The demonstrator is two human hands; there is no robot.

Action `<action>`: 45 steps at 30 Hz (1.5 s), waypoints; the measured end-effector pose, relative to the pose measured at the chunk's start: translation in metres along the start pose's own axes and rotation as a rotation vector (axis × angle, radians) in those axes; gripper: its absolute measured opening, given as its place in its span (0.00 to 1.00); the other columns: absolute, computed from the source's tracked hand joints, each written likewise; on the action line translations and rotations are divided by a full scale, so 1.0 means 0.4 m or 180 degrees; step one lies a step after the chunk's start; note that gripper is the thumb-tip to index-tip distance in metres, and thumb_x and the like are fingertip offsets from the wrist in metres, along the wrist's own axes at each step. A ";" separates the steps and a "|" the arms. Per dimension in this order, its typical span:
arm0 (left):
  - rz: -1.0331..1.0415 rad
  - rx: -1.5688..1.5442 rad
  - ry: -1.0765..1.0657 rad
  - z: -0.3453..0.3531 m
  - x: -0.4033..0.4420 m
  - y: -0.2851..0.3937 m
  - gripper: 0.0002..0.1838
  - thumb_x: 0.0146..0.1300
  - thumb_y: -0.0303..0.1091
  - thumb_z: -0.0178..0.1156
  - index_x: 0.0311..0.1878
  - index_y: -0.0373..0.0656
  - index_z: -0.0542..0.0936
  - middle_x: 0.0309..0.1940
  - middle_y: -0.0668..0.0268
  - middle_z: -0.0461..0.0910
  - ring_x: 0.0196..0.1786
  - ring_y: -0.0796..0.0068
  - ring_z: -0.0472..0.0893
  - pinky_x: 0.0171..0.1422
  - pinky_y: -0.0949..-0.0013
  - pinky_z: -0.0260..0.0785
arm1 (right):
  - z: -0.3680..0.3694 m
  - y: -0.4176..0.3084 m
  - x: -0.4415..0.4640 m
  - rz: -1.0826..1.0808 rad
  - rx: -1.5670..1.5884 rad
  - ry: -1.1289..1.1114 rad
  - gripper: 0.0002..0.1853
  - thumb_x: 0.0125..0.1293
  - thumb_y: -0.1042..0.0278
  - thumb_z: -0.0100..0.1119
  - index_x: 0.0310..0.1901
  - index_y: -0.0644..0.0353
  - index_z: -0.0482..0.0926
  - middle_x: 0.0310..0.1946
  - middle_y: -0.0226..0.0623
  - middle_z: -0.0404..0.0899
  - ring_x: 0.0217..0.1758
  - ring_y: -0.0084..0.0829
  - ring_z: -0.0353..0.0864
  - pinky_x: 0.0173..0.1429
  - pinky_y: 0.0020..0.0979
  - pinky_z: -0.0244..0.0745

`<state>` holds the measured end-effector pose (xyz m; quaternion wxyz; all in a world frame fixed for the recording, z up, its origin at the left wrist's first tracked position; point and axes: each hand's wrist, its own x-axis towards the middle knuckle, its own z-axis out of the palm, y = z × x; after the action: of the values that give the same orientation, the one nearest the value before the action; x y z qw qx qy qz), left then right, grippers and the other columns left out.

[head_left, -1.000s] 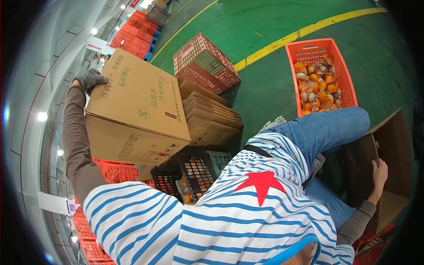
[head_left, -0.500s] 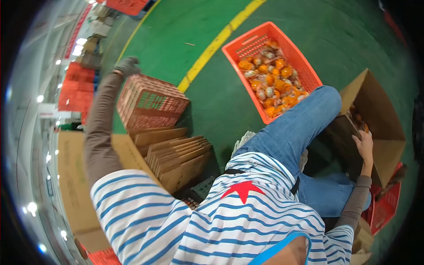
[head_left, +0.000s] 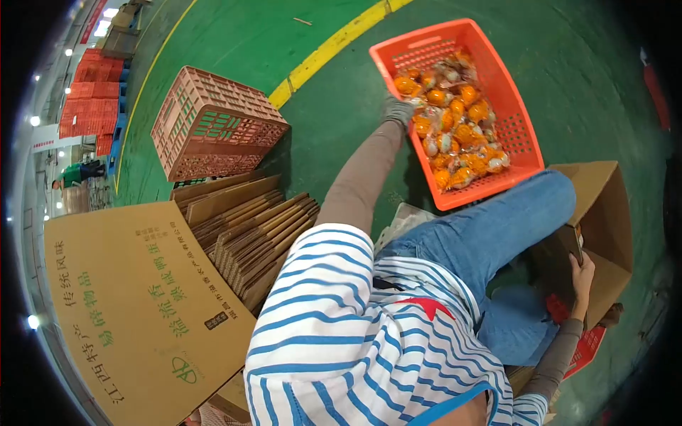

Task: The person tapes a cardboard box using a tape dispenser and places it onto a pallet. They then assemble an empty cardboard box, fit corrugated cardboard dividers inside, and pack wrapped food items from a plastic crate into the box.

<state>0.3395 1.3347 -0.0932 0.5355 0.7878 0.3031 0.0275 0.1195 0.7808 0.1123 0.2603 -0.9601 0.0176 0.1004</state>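
My left hand (head_left: 399,111), in a grey glove, is at the left rim of an orange plastic crate (head_left: 529,138). Its fingers appear curled over the rim, partly hidden against the contents. Inside lie many clear plastic packs (head_left: 458,135) with round orange and whitish, egg-like contents. My bare right hand (head_left: 581,277) grips the near flap of an open cardboard box (head_left: 604,245), beside my right leg. The inside of that box is mostly hidden from view.
To the left, a pinkish slatted crate (head_left: 220,128) stands beside flattened cardboard boxes (head_left: 263,234) and a large printed carton (head_left: 142,305). Red crates (head_left: 89,99) are stacked farther off, near a person in green (head_left: 74,174). A red crate (head_left: 586,348) stands behind the open box.
My left hand has swung right, from above the pinkish crate to the orange crate's rim. My right hand remains on the box flap. The camera view has shifted.
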 end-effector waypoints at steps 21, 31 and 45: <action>-0.0716 -0.0140 0.1571 -0.424 -0.103 -0.091 0.07 0.41 0.28 0.62 0.20 0.34 0.75 0.18 0.67 0.74 0.20 0.73 0.71 0.25 0.65 0.66 | 0.006 -0.085 0.069 -0.0583 -0.0828 0.0500 0.10 0.51 0.66 0.62 0.31 0.62 0.76 0.28 0.46 0.76 0.32 0.47 0.76 0.34 0.40 0.70; -0.1387 -0.0363 0.1686 -0.408 -0.166 -0.076 0.10 0.39 0.30 0.60 0.24 0.32 0.75 0.24 0.59 0.75 0.24 0.63 0.74 0.25 0.60 0.67 | 0.057 -0.145 0.091 -0.1055 -0.0855 0.0176 0.05 0.49 0.69 0.57 0.26 0.58 0.73 0.21 0.43 0.74 0.23 0.43 0.76 0.27 0.41 0.70; -0.1574 -0.0655 0.0092 -0.322 -0.527 -0.046 0.07 0.51 0.35 0.57 0.24 0.43 0.72 0.17 0.65 0.67 0.18 0.65 0.69 0.22 0.62 0.67 | 0.035 -0.239 -0.029 -0.1874 0.0257 0.1356 0.08 0.48 0.68 0.58 0.28 0.63 0.72 0.26 0.38 0.70 0.29 0.38 0.74 0.32 0.33 0.72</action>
<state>0.1121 1.3390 0.0050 0.5988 0.6308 0.4895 -0.0623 0.1140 0.8702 0.1502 0.3062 -0.9124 -0.2018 -0.1819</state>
